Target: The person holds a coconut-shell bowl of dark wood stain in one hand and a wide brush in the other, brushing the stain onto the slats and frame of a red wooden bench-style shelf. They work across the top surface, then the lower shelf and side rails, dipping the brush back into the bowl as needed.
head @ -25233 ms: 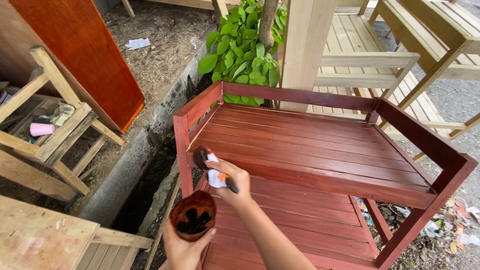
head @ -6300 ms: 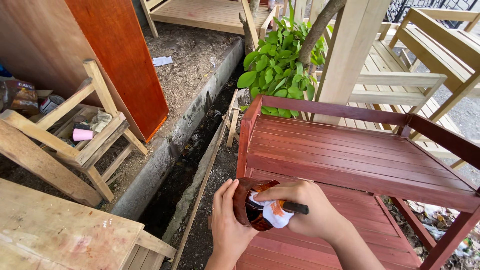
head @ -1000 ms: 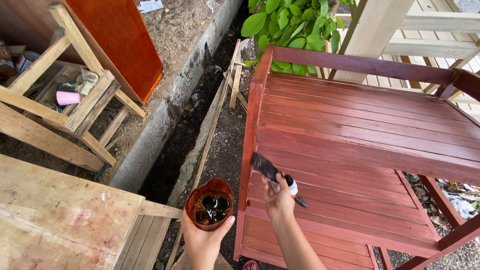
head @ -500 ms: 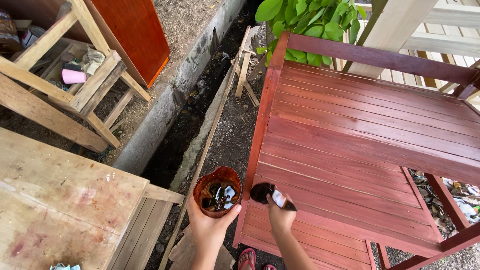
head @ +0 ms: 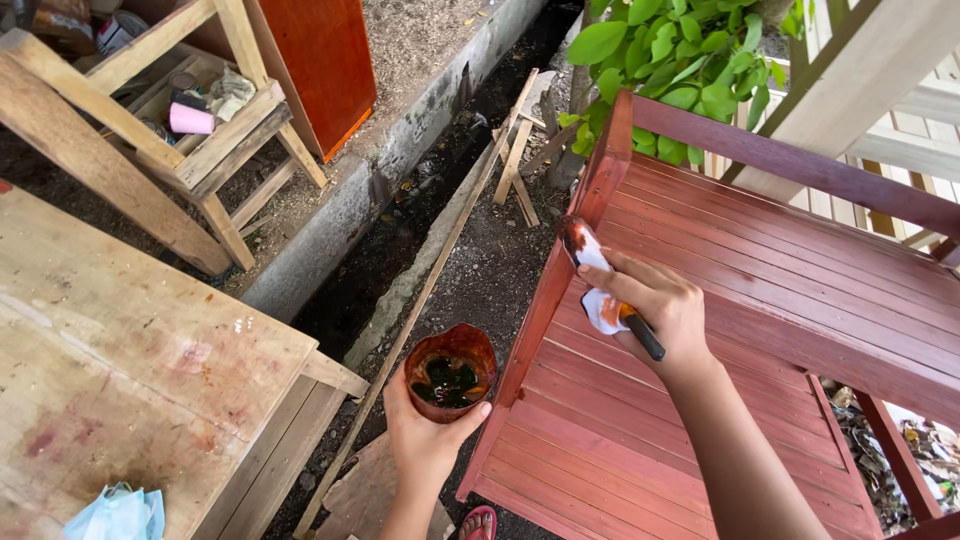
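Note:
My left hand (head: 424,443) holds a small stained cup (head: 450,368) with dark varnish in it, low beside the near left corner of a red-brown slatted wooden bench (head: 800,270). My right hand (head: 655,306) grips a paintbrush (head: 600,275) with a black handle wrapped in white cloth. The brush's wet bristles touch the bench's left side rail, a little below the backrest end. The bench's slats look glossy and reddish.
A bare wooden table (head: 120,350) with a blue crumpled cloth (head: 115,513) lies at the left. Beyond it stands a raw wooden frame (head: 170,130) holding a pink cup (head: 190,118), and an orange-red panel (head: 320,60). A concrete gutter, loose sticks, and a green plant (head: 680,60) lie behind.
My right hand has lifted the brush away from the cup and up to the bench's left side rail. The view has shifted slightly toward the bench's upper left end.

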A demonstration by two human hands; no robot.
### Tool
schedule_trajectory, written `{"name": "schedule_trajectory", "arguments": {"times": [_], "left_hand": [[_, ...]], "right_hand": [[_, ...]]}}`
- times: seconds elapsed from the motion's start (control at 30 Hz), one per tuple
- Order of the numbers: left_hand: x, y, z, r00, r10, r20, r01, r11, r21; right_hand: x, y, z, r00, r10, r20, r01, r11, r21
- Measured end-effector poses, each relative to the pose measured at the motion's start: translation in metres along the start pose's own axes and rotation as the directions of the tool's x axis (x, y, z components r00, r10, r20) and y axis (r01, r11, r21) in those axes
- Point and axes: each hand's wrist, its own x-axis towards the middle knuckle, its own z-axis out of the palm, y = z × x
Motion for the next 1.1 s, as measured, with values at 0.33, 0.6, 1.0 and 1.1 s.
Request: {"name": "schedule_trajectory", "arguments": {"times": [0.33,0.6,1.0,1.1], "left_hand": [[-0.006,0.000,-0.003,1.000,0.020,-0.014,-0.020,0.998,0.052],[-0.013,-0.002,-0.011,1.000,0.013,0.001,-0.013,0.998,0.058],[0.013,0.017,0.015,0.999,0.048,0.004,-0.048,0.998,0.031],[0.027,0.028,0.022,0.998,0.050,0.030,-0.052,0.997,0.058]], "right_hand": [[-0.129,-0.033,0.089,0.888,-0.041,0.459,-0.005,0.995,0.099],[-0.175,-0.079,0.145,0.843,0.011,0.538,-0.086,0.990,0.115],[0.029,0.018,-0.011,0.983,-0.022,0.181,0.026,0.999,-0.022],[0.074,0.024,-0.042,0.989,0.039,0.141,-0.018,0.989,-0.146]]}}
